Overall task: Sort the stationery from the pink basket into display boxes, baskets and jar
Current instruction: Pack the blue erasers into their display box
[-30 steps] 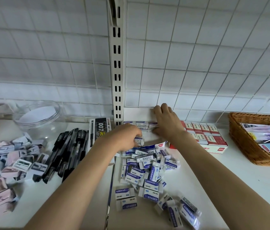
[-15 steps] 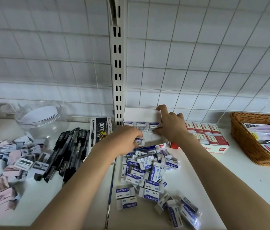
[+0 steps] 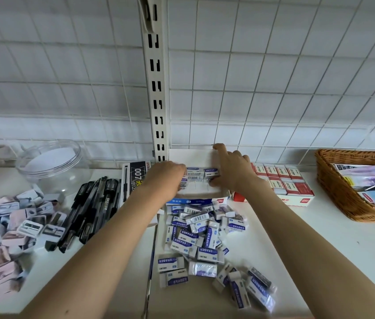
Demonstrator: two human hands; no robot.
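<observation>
Here, both hands at the white display box (image 3: 201,192) by the wall, left hand (image 3: 166,178) curled on erasers inside; right hand (image 3: 230,168) gripping its lid; loose erasers (image 3: 200,238) heaped just below

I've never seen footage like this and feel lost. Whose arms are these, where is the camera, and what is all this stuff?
There is no machine: a person wears a camera on the head, looking down at their own arms. The left hand and right hand reach into a white display box by the wall, arranging erasers in rows; what each hand grips is hidden. On the shelf lie a pile of loose erasers, black pens, small sharpener packs, a clear jar, red boxes and a wicker basket.
</observation>
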